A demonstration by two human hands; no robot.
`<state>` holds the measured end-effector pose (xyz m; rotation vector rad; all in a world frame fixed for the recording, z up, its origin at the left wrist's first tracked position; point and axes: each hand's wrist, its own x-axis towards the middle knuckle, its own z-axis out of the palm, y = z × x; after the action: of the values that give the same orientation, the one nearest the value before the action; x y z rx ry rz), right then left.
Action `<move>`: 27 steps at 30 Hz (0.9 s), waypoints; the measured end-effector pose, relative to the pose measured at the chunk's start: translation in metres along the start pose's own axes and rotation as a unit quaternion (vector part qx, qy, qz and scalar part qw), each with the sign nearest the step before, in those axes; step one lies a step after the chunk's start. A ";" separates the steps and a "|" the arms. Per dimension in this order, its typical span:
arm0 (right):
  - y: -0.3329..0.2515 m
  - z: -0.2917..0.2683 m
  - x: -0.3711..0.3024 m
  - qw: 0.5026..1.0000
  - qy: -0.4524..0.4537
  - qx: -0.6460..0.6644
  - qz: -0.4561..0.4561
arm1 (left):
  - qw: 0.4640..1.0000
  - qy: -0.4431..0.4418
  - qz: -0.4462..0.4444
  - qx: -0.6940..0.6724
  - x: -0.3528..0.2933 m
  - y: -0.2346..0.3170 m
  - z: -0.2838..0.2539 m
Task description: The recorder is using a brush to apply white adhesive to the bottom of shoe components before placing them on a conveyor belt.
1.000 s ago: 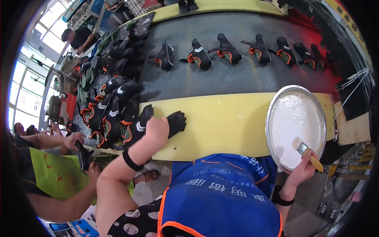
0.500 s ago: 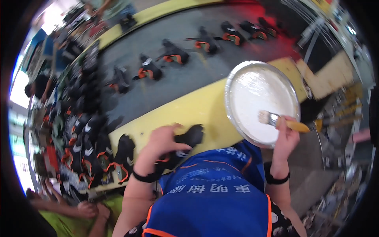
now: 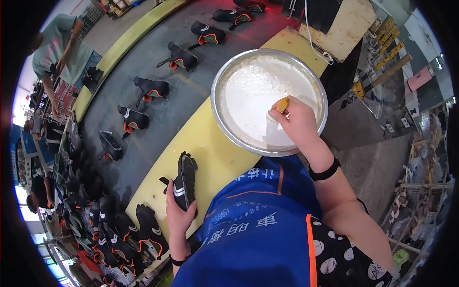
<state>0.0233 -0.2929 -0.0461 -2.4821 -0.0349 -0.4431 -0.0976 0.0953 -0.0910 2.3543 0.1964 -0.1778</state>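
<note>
My left hand [image 3: 179,221] is closed around the lower end of a black shoe upper [image 3: 186,179] with white stripes, thumb on one side and fingers on the other. The upper lies on the yellow ledge [image 3: 209,138], its rough underside edge partly showing. My right hand [image 3: 302,123] grips a brush [image 3: 283,105] by its yellow handle, with the bristles down at the white paste. That paste [image 3: 246,107] fills a wide metal basin [image 3: 258,150] on the ledge. My fingers hide part of the brush.
Several black and orange shoe uppers [image 3: 150,89] sit spaced along a dark conveyor belt [image 3: 177,112]. More uppers [image 3: 117,234] crowd the left. A person [image 3: 67,50] stands beyond the belt, and a worn board [image 3: 342,28] stands back right.
My right hand has brought the brush down to the paste, bristles lowered. My left hand has closed on the shoe upper, now turned more upright in view. The view has shifted.
</note>
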 end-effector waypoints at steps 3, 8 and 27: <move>-0.019 -0.016 0.003 0.994 0.018 0.110 0.007 | 0.967 -0.061 -0.033 -0.247 0.008 0.001 -0.009; -0.032 -0.031 0.005 0.961 0.123 0.243 -0.038 | 0.829 -0.158 -0.056 -0.533 0.010 0.050 -0.022; -0.055 -0.062 -0.002 0.968 0.059 0.130 -0.208 | 0.841 -0.391 -0.013 -0.373 0.056 0.139 -0.005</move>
<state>-0.0050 -0.2843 0.0314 -2.1799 -0.5383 -0.7117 -0.0151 0.0060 -0.0031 1.3542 -0.0996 -0.8832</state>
